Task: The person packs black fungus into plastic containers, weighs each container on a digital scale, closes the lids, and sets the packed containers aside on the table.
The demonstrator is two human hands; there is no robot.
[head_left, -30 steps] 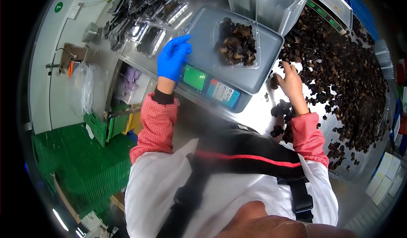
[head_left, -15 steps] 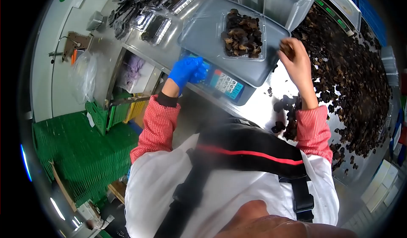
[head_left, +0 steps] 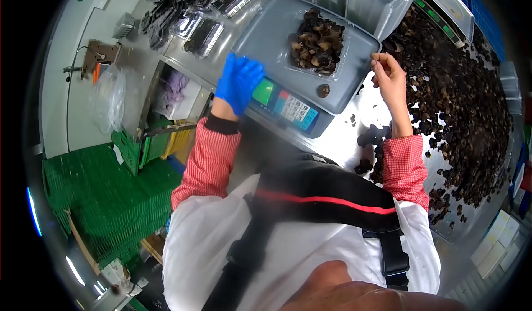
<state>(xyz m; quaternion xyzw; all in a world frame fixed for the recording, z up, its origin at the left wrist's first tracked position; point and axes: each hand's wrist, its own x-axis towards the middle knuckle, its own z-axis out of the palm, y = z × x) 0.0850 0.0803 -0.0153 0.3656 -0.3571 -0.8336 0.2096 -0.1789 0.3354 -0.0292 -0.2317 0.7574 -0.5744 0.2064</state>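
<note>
Fungus piece point(head_left: 323, 91) newly on scale tray point(head_left: 266, 39), left hand point(head_left: 240, 82) unclenched, right hand point(head_left: 391, 81) curled, its hold unclear

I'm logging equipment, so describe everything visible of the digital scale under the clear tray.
The digital scale is grey and plastic-looking, with a broad, round-cornered platform above a front panel that holds a lit green display and a mostly white-and-blue keypad. It sits upright on a shiny metal table. A clear tray of dark wood ear mushrooms and one loose mushroom rest on the platform. Whether the left hand or right hand touches it is unclear.
</note>
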